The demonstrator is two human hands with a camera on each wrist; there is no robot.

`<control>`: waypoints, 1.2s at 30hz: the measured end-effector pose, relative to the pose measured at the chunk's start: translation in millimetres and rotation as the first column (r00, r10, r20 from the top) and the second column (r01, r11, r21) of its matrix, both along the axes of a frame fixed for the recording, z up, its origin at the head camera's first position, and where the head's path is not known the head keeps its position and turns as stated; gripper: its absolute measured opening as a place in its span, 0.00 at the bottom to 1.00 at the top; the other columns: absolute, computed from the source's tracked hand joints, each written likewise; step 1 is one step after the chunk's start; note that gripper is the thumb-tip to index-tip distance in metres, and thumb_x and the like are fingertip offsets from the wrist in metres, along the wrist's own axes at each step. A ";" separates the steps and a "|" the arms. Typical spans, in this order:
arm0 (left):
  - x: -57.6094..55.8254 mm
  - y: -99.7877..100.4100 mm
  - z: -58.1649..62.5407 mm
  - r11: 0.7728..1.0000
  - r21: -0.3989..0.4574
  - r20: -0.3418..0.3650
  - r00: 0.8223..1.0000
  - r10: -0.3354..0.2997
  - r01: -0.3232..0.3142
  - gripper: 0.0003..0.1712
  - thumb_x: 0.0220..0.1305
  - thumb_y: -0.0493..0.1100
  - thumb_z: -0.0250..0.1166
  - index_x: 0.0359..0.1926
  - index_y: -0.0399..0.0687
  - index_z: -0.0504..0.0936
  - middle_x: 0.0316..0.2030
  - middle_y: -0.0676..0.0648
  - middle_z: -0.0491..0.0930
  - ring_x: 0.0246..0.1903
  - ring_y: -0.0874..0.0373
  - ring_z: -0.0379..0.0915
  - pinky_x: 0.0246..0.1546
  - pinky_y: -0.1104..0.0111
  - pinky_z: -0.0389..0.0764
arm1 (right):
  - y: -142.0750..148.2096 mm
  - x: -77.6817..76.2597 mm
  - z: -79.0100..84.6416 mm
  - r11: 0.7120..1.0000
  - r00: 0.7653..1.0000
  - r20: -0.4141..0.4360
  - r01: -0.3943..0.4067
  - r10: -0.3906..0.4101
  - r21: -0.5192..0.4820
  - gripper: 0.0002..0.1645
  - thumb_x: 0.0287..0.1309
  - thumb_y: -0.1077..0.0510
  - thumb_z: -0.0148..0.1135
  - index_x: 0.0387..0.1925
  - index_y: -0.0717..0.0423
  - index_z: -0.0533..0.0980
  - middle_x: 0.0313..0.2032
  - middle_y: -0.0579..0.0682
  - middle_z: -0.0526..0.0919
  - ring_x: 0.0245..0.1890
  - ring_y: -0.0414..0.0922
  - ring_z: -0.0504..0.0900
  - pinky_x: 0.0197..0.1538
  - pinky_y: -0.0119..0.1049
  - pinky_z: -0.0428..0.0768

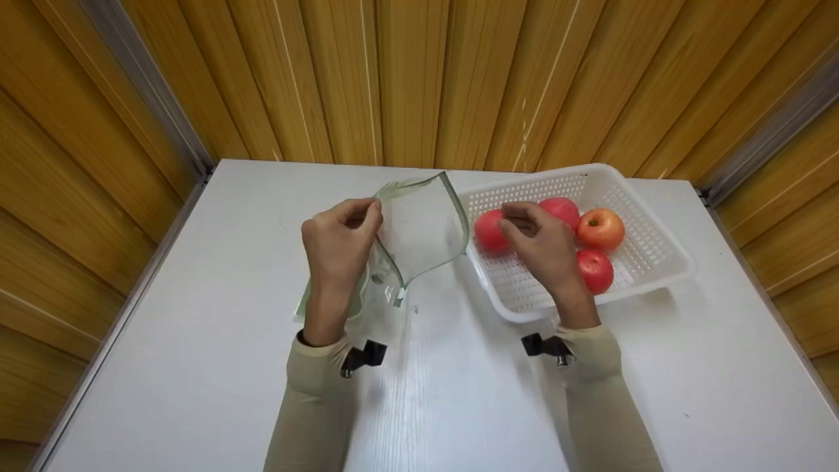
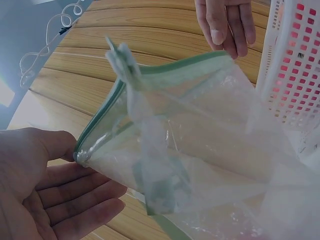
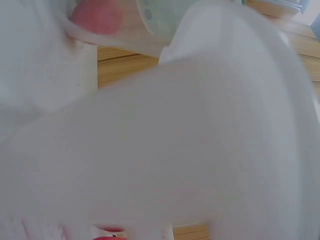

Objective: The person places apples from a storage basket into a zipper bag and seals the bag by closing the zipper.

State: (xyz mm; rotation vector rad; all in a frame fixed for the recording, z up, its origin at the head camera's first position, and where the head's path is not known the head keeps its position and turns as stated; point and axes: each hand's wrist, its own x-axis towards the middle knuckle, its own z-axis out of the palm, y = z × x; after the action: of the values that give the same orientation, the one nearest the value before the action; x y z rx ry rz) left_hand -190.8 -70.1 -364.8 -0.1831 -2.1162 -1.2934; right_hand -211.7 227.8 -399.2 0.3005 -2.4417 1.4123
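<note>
My left hand (image 1: 337, 246) pinches one side of the mouth of a clear zip bag (image 1: 423, 229) with a green rim. The mouth gapes wide above the table. In the left wrist view, thumb and index finger meet at the bag's green edge, the other fingers loosely bent. Over the left part of a white plastic basket (image 1: 511, 311) hovers my right hand (image 1: 544, 249), fingers slightly bent with nothing between them. It partly covers a red apple (image 1: 490, 231). Beside it lie a red-yellow apple (image 1: 600, 229) and other red apples (image 1: 595, 271).
Below my left wrist, more green-edged bags (image 1: 355, 307) lie flat on the white table (image 1: 164, 328). Wood-patterned panels (image 1: 406, 85) stand behind the table and at both sides. The basket's pale wall (image 3: 150, 140) fills most of the right wrist view.
</note>
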 end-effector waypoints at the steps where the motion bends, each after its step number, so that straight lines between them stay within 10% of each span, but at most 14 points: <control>1: -0.2 0.1 -0.4 1.000 0.001 0.000 1.000 -0.001 0.001 0.08 0.68 0.36 0.70 0.39 0.33 0.93 0.31 0.42 0.90 0.27 0.55 0.87 0.32 0.62 0.88 | 3.8 -0.6 0.8 1.000 1.000 -0.004 -0.001 0.001 0.014 0.21 0.69 0.63 0.71 0.60 0.66 0.82 0.56 0.59 0.87 0.55 0.54 0.87 0.60 0.44 0.83; 9: -3.4 -0.3 -4.4 1.000 0.007 -0.008 1.000 -0.001 0.001 0.08 0.68 0.36 0.69 0.38 0.34 0.93 0.31 0.44 0.91 0.27 0.57 0.87 0.31 0.63 0.88 | 34.1 -10.2 5.7 0.993 0.999 -0.038 -0.018 0.022 0.114 0.27 0.67 0.64 0.72 0.64 0.68 0.78 0.62 0.63 0.82 0.61 0.59 0.82 0.65 0.53 0.78; 22: -6.9 -0.7 -8.9 0.999 0.047 -0.003 1.000 -0.010 0.010 0.09 0.69 0.37 0.70 0.40 0.35 0.93 0.32 0.44 0.91 0.28 0.58 0.87 0.32 0.66 0.88 | 70.5 -23.2 -1.8 0.934 0.978 0.210 -0.080 0.005 0.349 0.42 0.63 0.58 0.77 0.74 0.61 0.68 0.67 0.65 0.73 0.66 0.66 0.73 0.65 0.67 0.75; 36: -7.6 -1.9 -8.2 0.999 0.043 -0.028 0.999 -0.027 0.028 0.08 0.69 0.36 0.70 0.38 0.35 0.93 0.31 0.45 0.91 0.27 0.59 0.87 0.30 0.74 0.83 | 84.6 -30.3 -18.6 0.908 0.954 0.299 -0.145 0.022 0.394 0.45 0.62 0.56 0.78 0.75 0.57 0.68 0.68 0.63 0.73 0.65 0.64 0.72 0.67 0.68 0.72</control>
State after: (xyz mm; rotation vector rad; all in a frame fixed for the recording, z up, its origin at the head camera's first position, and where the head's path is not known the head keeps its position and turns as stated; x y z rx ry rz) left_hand -198.4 -71.9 -373.0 -0.2111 -2.0671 -1.3445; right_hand -242.0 312.4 -417.8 0.3129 -3.0009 1.0116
